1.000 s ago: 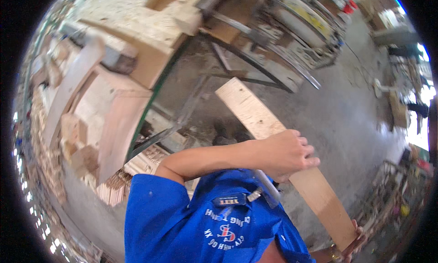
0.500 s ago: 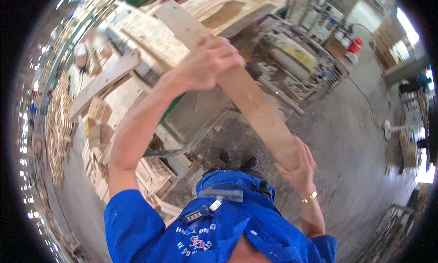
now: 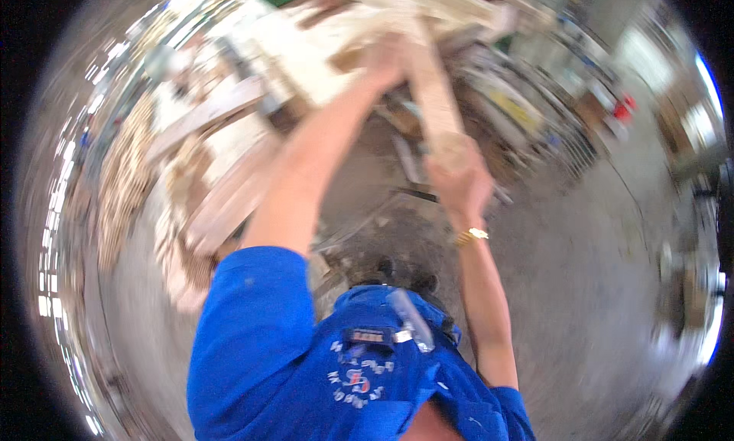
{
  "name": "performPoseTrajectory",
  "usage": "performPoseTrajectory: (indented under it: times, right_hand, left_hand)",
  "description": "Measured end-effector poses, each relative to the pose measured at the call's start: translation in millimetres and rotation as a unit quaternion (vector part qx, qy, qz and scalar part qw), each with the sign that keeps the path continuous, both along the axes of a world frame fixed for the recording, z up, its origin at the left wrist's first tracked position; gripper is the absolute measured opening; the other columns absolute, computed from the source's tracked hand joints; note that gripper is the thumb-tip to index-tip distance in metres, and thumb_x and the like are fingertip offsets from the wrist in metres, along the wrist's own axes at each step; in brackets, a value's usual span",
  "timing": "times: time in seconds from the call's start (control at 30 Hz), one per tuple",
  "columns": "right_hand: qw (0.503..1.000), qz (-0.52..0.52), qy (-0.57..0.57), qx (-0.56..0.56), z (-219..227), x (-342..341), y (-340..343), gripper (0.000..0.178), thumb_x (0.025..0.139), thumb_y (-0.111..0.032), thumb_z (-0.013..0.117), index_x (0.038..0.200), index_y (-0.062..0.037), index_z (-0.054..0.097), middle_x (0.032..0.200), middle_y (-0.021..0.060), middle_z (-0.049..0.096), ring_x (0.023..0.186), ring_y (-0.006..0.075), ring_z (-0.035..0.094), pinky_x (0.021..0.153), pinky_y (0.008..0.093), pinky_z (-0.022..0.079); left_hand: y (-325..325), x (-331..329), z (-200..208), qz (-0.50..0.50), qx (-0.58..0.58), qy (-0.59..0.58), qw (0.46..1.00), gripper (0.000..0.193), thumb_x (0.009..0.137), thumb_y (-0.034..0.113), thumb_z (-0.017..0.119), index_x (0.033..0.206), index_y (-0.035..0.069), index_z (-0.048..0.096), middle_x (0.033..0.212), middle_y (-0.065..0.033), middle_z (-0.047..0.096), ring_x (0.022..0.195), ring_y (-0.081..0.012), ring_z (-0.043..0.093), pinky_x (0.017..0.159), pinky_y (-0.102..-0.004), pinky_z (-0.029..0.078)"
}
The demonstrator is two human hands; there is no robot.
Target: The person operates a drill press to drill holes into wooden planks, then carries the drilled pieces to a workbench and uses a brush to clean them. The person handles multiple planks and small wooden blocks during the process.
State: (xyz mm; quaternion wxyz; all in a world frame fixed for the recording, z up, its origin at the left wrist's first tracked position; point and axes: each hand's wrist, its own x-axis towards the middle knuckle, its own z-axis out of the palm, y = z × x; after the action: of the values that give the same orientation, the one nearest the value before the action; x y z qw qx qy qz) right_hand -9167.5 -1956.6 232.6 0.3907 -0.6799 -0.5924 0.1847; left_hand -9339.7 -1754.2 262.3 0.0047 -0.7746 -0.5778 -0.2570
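A long flat wooden board (image 3: pixel 434 93) stretches away from me, blurred by motion, its far end over the pale wood on the worktable. My right hand (image 3: pixel 460 179) grips the board's near end, with a gold band at the wrist. Farther along, my left hand (image 3: pixel 386 58) is closed on the board's left edge, its fingers smeared. Beneath the board's far part lie curved pale wooden pieces (image 3: pixel 359 47).
Left of my left arm, several planks (image 3: pixel 206 120) lie on stacked timber. A wavy-edged wood stack (image 3: pixel 126 173) stands farther left. A machine with a yellow patch (image 3: pixel 520 108) is right of the board. A red container (image 3: pixel 625 107) sits at far right.
Both my hands have moved forward with the board, the left also rightward and the right leftward. The board has turned from a diagonal to nearly straight ahead.
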Motion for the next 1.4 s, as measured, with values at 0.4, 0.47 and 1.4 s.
performPoseTrajectory:
  times: [0.4, 0.47, 1.4]
  right_hand:
    - [0.993, 0.050, -0.063, 0.088, -24, 16, -10, 0.072, 0.077, -0.031, 0.070, 0.133, 0.0008, 0.037, 0.131, 0.0198, 0.045, 0.119, 0.0322, 0.045, 0.099, 0.0382, 0.036]
    - [0.991, 0.044, -0.079, 0.098, -25, 15, -14, 0.074, 0.077, -0.032, 0.070, 0.133, 0.0003, 0.036, 0.133, 0.0193, 0.043, 0.122, 0.0319, 0.042, 0.100, 0.0395, 0.034]
    - [0.991, -0.007, -0.073, 0.109, 0, -14, -77, 0.050, 0.076, -0.016, 0.061, 0.122, -0.0017, 0.050, 0.131, 0.0136, 0.046, 0.126, 0.0314, 0.036, 0.104, 0.0440, 0.026]
  left_hand:
    - [-201, -217, 86, 0.048, 0.183, -0.053, 0.981, 0.026, 0.075, 0.015, 0.067, 0.097, 0.004, 0.060, 0.097, -0.0132, 0.063, 0.091, -0.0281, 0.060, 0.081, -0.0371, 0.047]
    - [-202, -299, 111, 0.275, 0.013, 0.050, 0.960, 0.028, 0.081, 0.021, 0.058, 0.103, 0.004, 0.061, 0.097, -0.0133, 0.065, 0.089, -0.0276, 0.062, 0.082, -0.0355, 0.048]
    - [-143, -394, 59, 0.048, -0.301, 0.158, 0.939, 0.027, 0.072, 0.012, 0.060, 0.096, 0.002, 0.055, 0.084, -0.0140, 0.059, 0.083, -0.0298, 0.057, 0.073, -0.0394, 0.044]
